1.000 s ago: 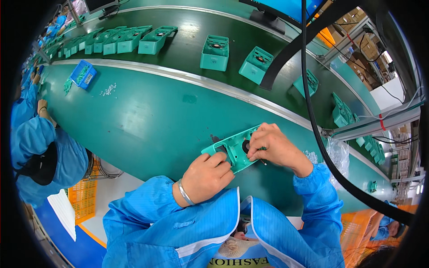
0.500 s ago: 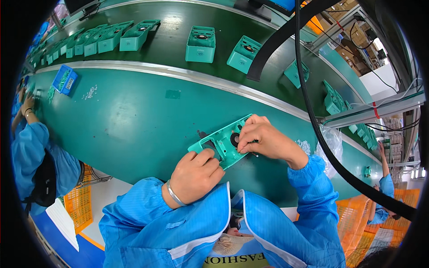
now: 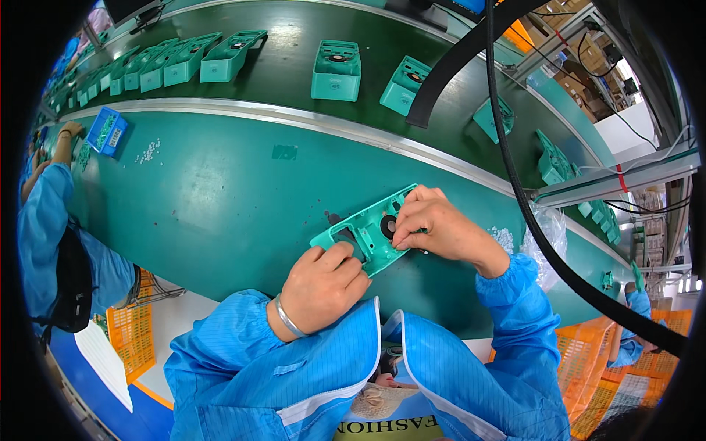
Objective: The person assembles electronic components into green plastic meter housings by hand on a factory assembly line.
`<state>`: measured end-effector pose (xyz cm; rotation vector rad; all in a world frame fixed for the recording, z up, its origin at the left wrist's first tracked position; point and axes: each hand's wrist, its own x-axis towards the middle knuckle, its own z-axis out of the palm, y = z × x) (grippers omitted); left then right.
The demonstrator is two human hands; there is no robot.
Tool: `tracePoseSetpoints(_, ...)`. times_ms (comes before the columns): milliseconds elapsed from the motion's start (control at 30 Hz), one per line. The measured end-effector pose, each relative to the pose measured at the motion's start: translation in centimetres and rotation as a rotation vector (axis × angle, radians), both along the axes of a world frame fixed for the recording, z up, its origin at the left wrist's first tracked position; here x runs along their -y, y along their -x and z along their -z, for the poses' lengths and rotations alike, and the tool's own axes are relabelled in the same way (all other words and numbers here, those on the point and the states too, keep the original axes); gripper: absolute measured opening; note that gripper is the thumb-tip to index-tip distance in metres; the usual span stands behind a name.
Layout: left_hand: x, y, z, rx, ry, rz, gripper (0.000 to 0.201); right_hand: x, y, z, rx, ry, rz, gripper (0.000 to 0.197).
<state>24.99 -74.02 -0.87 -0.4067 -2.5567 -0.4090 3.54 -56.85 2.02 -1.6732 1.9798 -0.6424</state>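
A mint-green plastic housing lies tilted on the green table in front of me, its hollow inside facing up. A black round speaker-like part sits inside it, toward the right end. My left hand is closed on the housing's near left end, fingers curled over the rim. With thumb and forefinger pressed together, my right hand pinches at the housing's inside, right beside the black part. Whatever is between those fingertips is hidden.
Beyond a metal rail, a dark green belt carries several similar housings. Small white pieces lie near a blue bin at far left. A thick black cable hangs at right, before a clear plastic bag. Co-workers sit on both sides.
The housings on the belt have shifted slightly to the right. The left co-worker's arm has moved farther across the table. My hands and the housing stay almost in place.
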Motion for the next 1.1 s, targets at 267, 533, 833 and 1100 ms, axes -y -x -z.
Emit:
tracePoseSetpoints(267,1.2,-0.5,0.2,-0.059,-0.017,-0.021,0.019,2.6,0.7,-1.7,-0.18,0.028,-0.089,0.007)
tracePoseSetpoints(533,9.9,-0.7,-2.9,-0.12,0.037,-0.284,0.022,14.5,7.1,0.8,-0.194,0.166,0.471,0.049)
tracePoseSetpoints(833,21.0,14.2,-0.4,-0.305,0.154,-0.468,0.022,15.0,5.9,2.0,-0.244,0.199,0.509,0.042)
tracePoseSetpoints(1100,21.8,23.5,2.3,-0.203,0.26,-0.54,0.024,2.7,-6.2,0.3,-0.272,0.342,0.261,0.033)
